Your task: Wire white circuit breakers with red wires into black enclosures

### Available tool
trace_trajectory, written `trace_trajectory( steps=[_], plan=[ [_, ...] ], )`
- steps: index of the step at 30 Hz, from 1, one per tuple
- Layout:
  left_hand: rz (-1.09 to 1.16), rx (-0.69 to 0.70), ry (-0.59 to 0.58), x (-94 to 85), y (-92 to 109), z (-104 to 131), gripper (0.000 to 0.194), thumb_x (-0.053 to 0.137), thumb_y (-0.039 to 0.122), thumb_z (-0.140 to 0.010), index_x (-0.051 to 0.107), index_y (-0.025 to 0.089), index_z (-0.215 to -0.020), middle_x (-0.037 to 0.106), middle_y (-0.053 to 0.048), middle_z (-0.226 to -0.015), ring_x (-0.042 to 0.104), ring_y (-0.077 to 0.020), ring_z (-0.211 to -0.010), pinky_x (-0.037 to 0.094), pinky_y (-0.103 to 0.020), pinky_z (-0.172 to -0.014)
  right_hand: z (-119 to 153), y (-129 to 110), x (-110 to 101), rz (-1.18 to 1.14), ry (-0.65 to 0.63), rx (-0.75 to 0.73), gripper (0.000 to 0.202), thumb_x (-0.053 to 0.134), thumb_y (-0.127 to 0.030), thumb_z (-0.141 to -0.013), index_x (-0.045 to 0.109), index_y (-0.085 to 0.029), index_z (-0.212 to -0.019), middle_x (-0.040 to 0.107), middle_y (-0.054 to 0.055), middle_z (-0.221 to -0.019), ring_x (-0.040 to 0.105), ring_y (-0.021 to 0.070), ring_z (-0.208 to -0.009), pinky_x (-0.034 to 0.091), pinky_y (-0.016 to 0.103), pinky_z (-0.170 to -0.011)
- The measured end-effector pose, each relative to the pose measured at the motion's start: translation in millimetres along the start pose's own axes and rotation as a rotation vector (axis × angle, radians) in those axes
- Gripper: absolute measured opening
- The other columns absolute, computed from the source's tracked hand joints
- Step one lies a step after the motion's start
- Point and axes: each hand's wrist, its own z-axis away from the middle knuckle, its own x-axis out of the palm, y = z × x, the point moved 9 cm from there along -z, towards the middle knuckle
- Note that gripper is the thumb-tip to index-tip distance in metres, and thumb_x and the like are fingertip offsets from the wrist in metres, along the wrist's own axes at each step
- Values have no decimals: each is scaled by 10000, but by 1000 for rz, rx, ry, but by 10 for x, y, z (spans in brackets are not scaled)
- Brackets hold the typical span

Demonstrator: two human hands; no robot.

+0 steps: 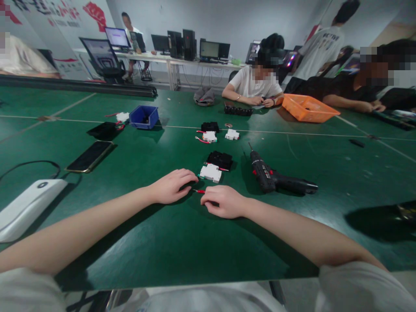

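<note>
Right hand (224, 201): fingers closed on red wire (201, 191)
Red wire: between the two hands, bare tip toward left hand (172, 186)
Left hand: fingers curled, can't tell if gripping
White module (212, 173): just beyond hands, beside black module (221, 159)
Cordless drill (268, 177): on green table (182, 251), right of modules

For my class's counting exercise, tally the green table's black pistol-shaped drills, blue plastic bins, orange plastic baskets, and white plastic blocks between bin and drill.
White plastic blocks: 3
Blue plastic bin: 1
Orange plastic basket: 1
Black drill: 1
Total: 6
</note>
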Motion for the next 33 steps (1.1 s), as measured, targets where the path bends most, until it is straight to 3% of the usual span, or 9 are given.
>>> trace_trajectory(
  steps=[33],
  plan=[
    [4, 2, 11, -3, -7, 8, 324, 483, 198, -971, 557, 211, -1285, 630, -106, -1272, 583, -237, -1197, 481, -406, -1024, -11, -12, -15, 8, -4, 15, 147, 562, -166, -925, 698, -185, -976, 689, 44, -895, 617, 160, -772, 455, 269, -707]
  ],
)
